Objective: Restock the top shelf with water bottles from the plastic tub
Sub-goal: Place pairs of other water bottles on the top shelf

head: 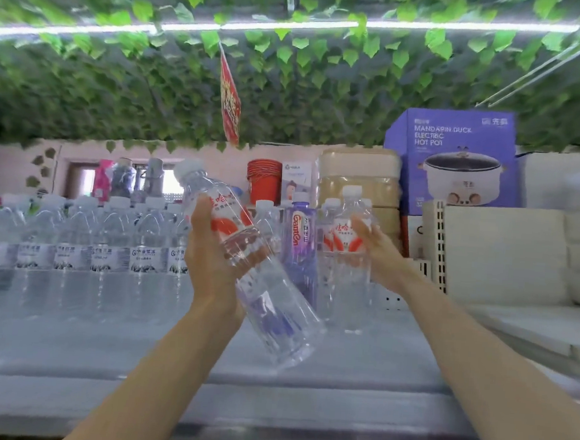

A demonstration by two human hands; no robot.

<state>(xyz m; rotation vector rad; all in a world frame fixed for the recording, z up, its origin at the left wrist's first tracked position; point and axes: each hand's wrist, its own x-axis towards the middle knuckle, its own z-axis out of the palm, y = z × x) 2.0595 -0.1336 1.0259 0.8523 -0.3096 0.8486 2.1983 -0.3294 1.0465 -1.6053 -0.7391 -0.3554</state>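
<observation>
My left hand (211, 252) grips a clear water bottle (275, 318) with a red-and-white label, tilted with its white cap up to the left, above the top shelf (100, 354). A second bottle (346, 258) of the same kind stands upright on the shelf to the right. My right hand (378, 257) is beside and behind it with fingers extended against its side. The plastic tub is out of view.
A row of blue-labelled water bottles (83, 257) fills the shelf's left. A purple bottle (300, 244) stands between my hands. Behind are red cups (264, 180), a beige container (360, 180), a blue hot-pot box (454, 159) and white trays (505, 255). Leafy vines hang overhead.
</observation>
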